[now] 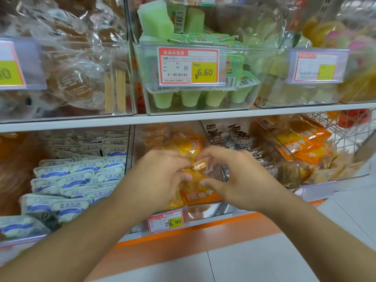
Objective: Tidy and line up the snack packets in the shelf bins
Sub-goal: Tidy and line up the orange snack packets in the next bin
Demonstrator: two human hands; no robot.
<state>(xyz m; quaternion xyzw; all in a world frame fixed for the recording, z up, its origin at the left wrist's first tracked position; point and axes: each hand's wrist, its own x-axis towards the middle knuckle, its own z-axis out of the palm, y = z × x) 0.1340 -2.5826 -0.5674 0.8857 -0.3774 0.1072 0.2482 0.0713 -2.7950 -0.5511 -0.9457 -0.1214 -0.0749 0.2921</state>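
You have two hands in the lower shelf's middle bin (203, 208), and both pinch the same small yellow-and-orange snack packet (198, 166). Your left hand (162, 176) curls its fingers round the packet's left edge, thumb below; your right hand (230, 174) closes on its right edge, thumb tip pointing back toward the left hand. Beneath your hands lie more orange packets (195, 195), too heaped to count; one lies flat at the bin's front lip.

Left of your left hand, a bin holds blue-and-white packets (81, 176) stacked in rough rows, well over a dozen. Just right of your right hand sit dark brown packets (238, 143), and farther right a tilted clear bin of orange packets (305, 145). The clear dividers stand close on both sides of your hands, so the room is upward and toward you.

Above your hands, the upper shelf carries green jelly cups (191, 96), four showing along the bin's front row, behind a price tag (188, 66) reading 6.60. Below your wrists hangs one tag (165, 221) marked 29.90.
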